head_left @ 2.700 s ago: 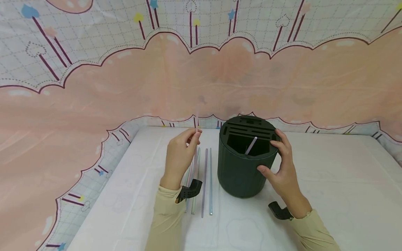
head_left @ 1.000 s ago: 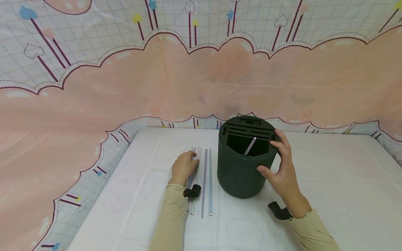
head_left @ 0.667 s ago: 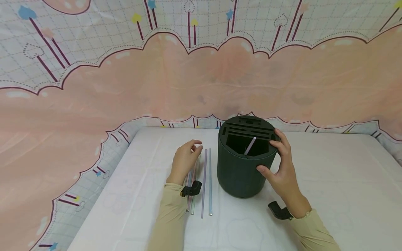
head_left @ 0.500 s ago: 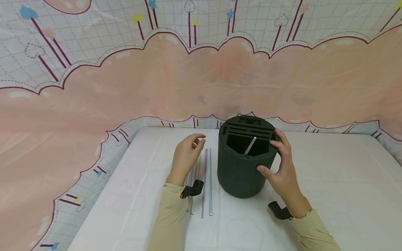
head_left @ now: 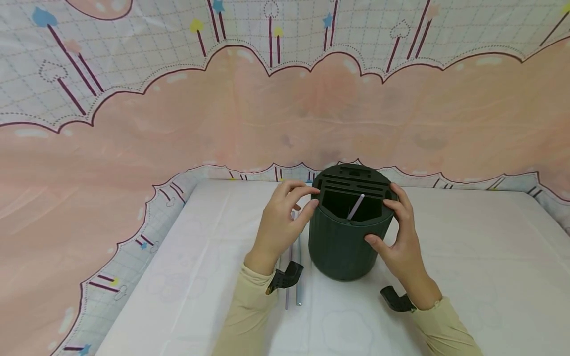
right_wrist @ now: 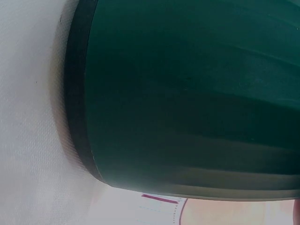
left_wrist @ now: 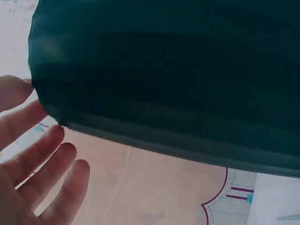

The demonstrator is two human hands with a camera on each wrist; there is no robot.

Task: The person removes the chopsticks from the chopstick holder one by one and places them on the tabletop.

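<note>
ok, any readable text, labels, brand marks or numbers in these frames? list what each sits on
None readable.
Dark green holder: no label or brand shows on its ribbed wall or slotted top.
Backdrop cloth: only printed hearts, stars and cloud shapes, no words.
Straws and white table cover: no marks.

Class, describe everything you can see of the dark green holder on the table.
The dark green holder is a ribbed, plastic-looking cylinder standing upright on the white table. Its top has narrow slots at the back and a wide opening in front, where one pale straw leans. The right hand grips its right side; the left hand is at its left rim.
</note>
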